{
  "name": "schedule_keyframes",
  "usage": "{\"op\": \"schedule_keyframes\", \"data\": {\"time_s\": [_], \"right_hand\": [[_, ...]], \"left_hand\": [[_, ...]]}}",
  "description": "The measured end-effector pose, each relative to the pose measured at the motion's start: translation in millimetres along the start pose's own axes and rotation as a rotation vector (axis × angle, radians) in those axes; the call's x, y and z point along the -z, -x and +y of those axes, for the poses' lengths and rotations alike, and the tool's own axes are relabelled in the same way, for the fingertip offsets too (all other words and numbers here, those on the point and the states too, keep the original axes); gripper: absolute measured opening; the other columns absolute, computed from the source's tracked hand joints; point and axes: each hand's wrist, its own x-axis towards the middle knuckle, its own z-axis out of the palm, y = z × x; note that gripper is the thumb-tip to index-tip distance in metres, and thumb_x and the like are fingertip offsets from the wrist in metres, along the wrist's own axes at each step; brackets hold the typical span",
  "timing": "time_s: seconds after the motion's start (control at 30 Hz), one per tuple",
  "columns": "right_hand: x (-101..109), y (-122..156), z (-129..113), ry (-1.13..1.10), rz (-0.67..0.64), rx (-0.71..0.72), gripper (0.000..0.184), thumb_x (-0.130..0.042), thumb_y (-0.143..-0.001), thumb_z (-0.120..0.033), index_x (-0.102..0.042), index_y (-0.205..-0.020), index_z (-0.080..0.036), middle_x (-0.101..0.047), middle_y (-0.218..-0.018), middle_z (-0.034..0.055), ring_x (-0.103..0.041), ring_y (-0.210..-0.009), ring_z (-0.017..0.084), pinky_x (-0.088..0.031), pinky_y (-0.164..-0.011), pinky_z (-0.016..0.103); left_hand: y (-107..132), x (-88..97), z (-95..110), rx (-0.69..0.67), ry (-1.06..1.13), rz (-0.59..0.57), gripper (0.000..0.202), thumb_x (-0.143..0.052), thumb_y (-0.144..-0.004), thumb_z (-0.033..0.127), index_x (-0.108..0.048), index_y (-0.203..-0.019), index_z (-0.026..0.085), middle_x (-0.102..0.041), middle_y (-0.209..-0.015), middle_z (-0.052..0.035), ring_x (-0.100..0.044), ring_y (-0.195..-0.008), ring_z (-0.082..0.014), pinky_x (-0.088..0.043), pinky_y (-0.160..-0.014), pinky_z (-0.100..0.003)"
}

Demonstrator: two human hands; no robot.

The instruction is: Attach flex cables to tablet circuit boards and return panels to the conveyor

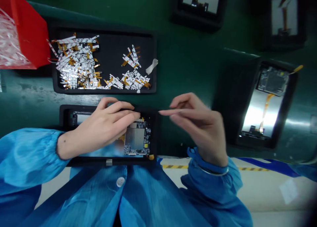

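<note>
My left hand [106, 121] lies across a black tray [109, 161] holding an opened device, with its fingers curled over the tray's far side. Beside those fingertips sits an exposed circuit board with a metal shield [135, 138]. My right hand [193, 121] hovers just to the right, above the tray's corner, with thumb and forefinger pressed together. It is blurred, and nothing shows between the fingers. Farther away, a black tray [104, 91] holds several heaps of white strips with orange flex tails [76, 64].
A red bin [31, 39] of clear plastic scraps stands at the far left. Several black trays with devices sit on the green bench [188, 52], the nearest at right [264, 105]. A yellow-and-black striped line [174, 166] runs along the bench's near side.
</note>
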Motion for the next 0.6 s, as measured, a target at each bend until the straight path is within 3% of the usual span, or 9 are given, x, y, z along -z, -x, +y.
{"op": "schedule_keyframes", "data": {"time_s": [0.07, 0.1, 0.17, 0.23, 0.37, 0.6], "right_hand": [[-1.4, 0.8, 3.8, -0.105, 0.173, -0.044, 0.018, -0.064, -0.094, -0.032, -0.079, -0.087, -0.028, -0.058, -0.087, 0.0043, -0.060, -0.083, 0.016, -0.054, -0.063, 0.030], [-4.4, 0.6, 6.4, -0.157, 0.211, -0.080, 0.023, -0.063, -0.095, -0.036, -0.077, -0.080, -0.025, -0.056, -0.080, 0.0029, -0.059, -0.073, 0.014, -0.051, -0.054, 0.027], [-13.3, -1.2, 12.0, -0.278, 0.192, -0.177, 0.033, -0.058, -0.097, -0.043, -0.066, -0.073, -0.022, -0.054, -0.069, -0.0012, -0.051, -0.051, 0.008, -0.041, -0.038, 0.022], [-22.5, -4.0, 16.4, -0.418, 0.124, -0.259, 0.031, -0.059, -0.095, -0.047, -0.054, -0.078, -0.022, -0.058, -0.068, -0.0044, -0.051, -0.040, 0.006, -0.040, -0.032, 0.020], [-31.6, -7.0, 18.2, -0.536, 0.030, -0.302, 0.034, -0.078, -0.082, -0.037, -0.047, -0.090, -0.024, -0.066, -0.077, -0.0058, -0.071, -0.058, 0.013, -0.062, -0.049, 0.023], [-32.5, -6.4, 19.2, -0.555, 0.029, -0.310, 0.034, -0.080, -0.080, -0.028, -0.048, -0.090, -0.022, -0.069, -0.069, -0.0061, -0.073, -0.057, 0.015, -0.062, -0.048, 0.022]], "left_hand": [[-1.9, -4.0, -0.1, 0.003, 0.051, -0.013, 0.031, -0.041, -0.102, 0.011, -0.052, -0.130, 0.014, -0.071, -0.121, -0.0078, -0.058, -0.123, -0.0228, -0.038, -0.098, -0.039], [-2.4, -6.1, -0.1, 0.000, 0.066, -0.021, 0.032, -0.041, -0.101, 0.010, -0.052, -0.131, 0.015, -0.070, -0.123, -0.0079, -0.058, -0.125, -0.0218, -0.038, -0.098, -0.039], [-2.8, -9.4, 0.1, -0.002, 0.076, -0.023, 0.032, -0.041, -0.100, 0.008, -0.053, -0.129, 0.014, -0.070, -0.122, -0.0081, -0.058, -0.125, -0.0209, -0.038, -0.099, -0.038], [-2.4, -11.1, 0.3, -0.002, 0.066, -0.027, 0.033, -0.042, -0.100, 0.008, -0.053, -0.130, 0.015, -0.070, -0.122, -0.0087, -0.058, -0.125, -0.0212, -0.039, -0.098, -0.039], [-1.5, -11.3, 1.0, 0.003, 0.050, -0.033, 0.034, -0.041, -0.100, 0.011, -0.052, -0.133, 0.017, -0.069, -0.125, -0.0095, -0.060, -0.124, -0.0213, -0.041, -0.097, -0.039], [-1.7, -11.0, 1.7, -0.026, 0.014, -0.032, 0.032, -0.042, -0.102, 0.011, -0.051, -0.133, 0.015, -0.069, -0.127, -0.0096, -0.058, -0.128, -0.0210, -0.040, -0.098, -0.040]]}}
